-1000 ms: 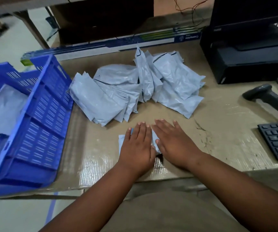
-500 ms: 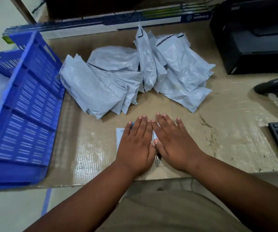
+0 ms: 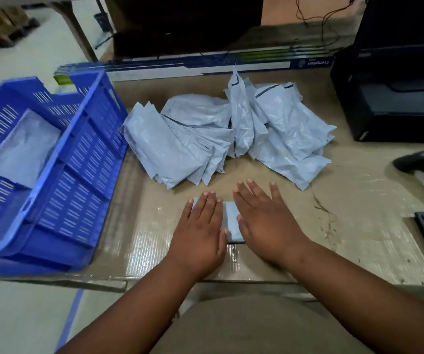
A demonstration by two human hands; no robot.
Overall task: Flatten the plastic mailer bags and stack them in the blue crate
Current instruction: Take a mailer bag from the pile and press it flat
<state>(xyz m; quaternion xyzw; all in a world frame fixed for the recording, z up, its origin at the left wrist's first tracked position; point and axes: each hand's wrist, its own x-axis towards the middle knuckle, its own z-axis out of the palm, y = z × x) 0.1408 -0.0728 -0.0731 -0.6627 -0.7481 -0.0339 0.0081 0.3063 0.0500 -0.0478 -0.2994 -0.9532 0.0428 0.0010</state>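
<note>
Two hands, left (image 3: 200, 226) and right (image 3: 264, 221), fingers straight, press one mailer (image 3: 231, 221); one flat bag (image 3: 20, 152) lies in one crate (image 3: 83, 159).

Left hand (image 3: 200, 231) flat, fingers together; right hand (image 3: 267, 226) flat, fingers spread.

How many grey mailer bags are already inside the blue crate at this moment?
1 visible: a flat grey plastic mailer bag lies on the floor of the blue slatted plastic crate, toward its far left. More could lie beneath it or behind the near wall, hidden from view.
</note>
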